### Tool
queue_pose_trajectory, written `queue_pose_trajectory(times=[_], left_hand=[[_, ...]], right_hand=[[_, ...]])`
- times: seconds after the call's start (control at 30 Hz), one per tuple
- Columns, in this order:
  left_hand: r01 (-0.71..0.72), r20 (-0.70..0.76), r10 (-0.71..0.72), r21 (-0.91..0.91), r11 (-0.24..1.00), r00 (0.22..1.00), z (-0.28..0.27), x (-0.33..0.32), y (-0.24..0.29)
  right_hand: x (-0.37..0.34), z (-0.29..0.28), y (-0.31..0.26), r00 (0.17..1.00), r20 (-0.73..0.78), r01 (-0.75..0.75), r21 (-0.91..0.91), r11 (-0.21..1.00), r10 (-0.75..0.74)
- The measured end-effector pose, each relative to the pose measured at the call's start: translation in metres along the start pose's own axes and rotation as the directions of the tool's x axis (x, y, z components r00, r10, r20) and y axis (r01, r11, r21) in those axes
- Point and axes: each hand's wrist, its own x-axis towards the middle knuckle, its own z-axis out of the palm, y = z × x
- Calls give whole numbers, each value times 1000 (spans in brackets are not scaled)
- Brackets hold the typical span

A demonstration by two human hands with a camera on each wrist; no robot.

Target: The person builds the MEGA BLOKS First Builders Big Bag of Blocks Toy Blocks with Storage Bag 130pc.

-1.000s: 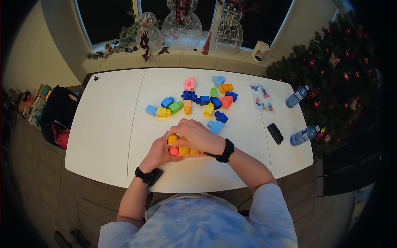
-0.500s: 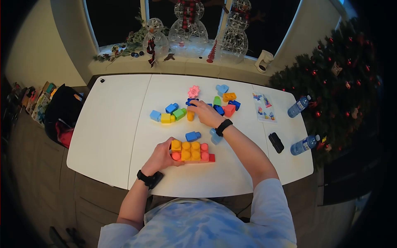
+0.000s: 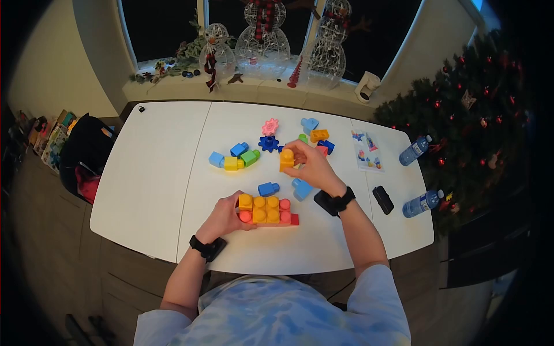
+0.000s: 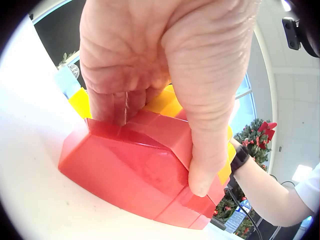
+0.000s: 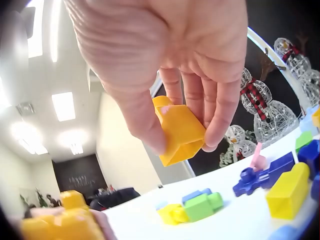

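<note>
In the head view my left hand [image 3: 222, 219] grips the left end of a built block of toy bricks: orange-yellow bricks [image 3: 259, 214] on top of pinkish-red ones. From the left wrist, the thumb presses one side of the red base [image 4: 125, 172], which sits at the white tabletop, with the fingers on its far side. My right hand [image 3: 317, 170] is raised over the table beyond the build. It pinches a single-stud orange brick [image 5: 182, 132] between thumb and fingers, stud up and hollow underside facing down. A blue brick [image 3: 268, 189] lies just beyond the build.
Light-blue, yellow and green bricks [image 3: 250, 158] cluster at left. A blue gear [image 3: 268, 143] and a pink gear [image 3: 270, 127] lie farther back. A picture sheet [image 3: 367, 151], a black case [image 3: 383, 199] and two water bottles [image 3: 423, 203] are on the right.
My right hand left the build, reached to the loose bricks and now holds the orange brick above the table, nearer me. The left hand stays on the build.
</note>
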Motion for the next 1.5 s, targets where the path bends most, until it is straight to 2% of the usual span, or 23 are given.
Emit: queue_pose_trajectory(times=[0.07,0.2,0.27,0.4,0.53,0.67,0.73,0.77,0.83,0.87,0.93,1.0,1.07,1.1,1.17,1.2,1.27,1.3,1.4,1.5], left_hand=[[0,-6,0,-1,1000,1000,1,0,0],[28,18,-28,-13,1000,999,-1,1,3],[36,19,-36,-4,999,999,-2,0,7],[72,24,-72,16,997,997,-2,1,6],[44,20,-44,25,999,999,-1,2,8],[48,12,-48,16,999,999,-1,3,8],[46,9,-46,18,999,999,-1,2,7],[44,13,-44,21,999,999,-1,2,6],[40,16,-41,26,999,999,-1,2,7],[46,15,-47,23,999,999,-1,2,8],[53,5,-53,20,998,999,-1,3,8],[52,12,-52,-3,999,999,0,2,5],[58,19,-59,4,998,998,-2,0,9],[59,27,-59,9,998,998,-3,1,11],[55,20,-55,2,999,998,-2,2,11],[56,18,-56,-7,998,998,-1,1,10],[60,16,-60,-4,998,998,-1,1,8],[71,28,-71,-3,997,997,-2,1,8],[61,36,-61,15,998,997,0,1,0],[29,34,-29,1,1000,999,-1,0,0]], right_hand=[[-29,1,0,998,48,-53,96,994,49],[-67,15,4,989,130,-70,-37,997,75],[-74,21,8,988,133,-76,11,997,74],[-77,28,13,993,104,-44,-26,999,47],[-78,28,13,989,149,1,-75,997,10],[-85,34,21,993,115,39,-78,996,-30],[-85,34,15,990,110,-73,-100,992,84],[-84,31,8,990,111,-72,-99,992,83],[-76,16,-5,936,265,-175,-221,959,232],[-70,9,3,937,264,-172,-220,960,228],[-56,-9,26,997,68,41,49,998,-45],[-24,-44,13,996,-71,-53,-41,998,50],[15,-71,48,977,-202,-8,-343,939,-65],[31,-78,69,977,-203,-1,-344,939,-73],[58,-86,108,986,-141,-43,-726,686,-87],[66,-87,117,985,-138,-33,-729,684,-99],[80,-83,136,994,-100,-110,-822,558,48],[87,-80,149,992,-105,-125,-844,522,69],[93,-76,162,989,-73,-127,-869,478,129],[85,-75,167,998,-8,-34,-889,456,60]])
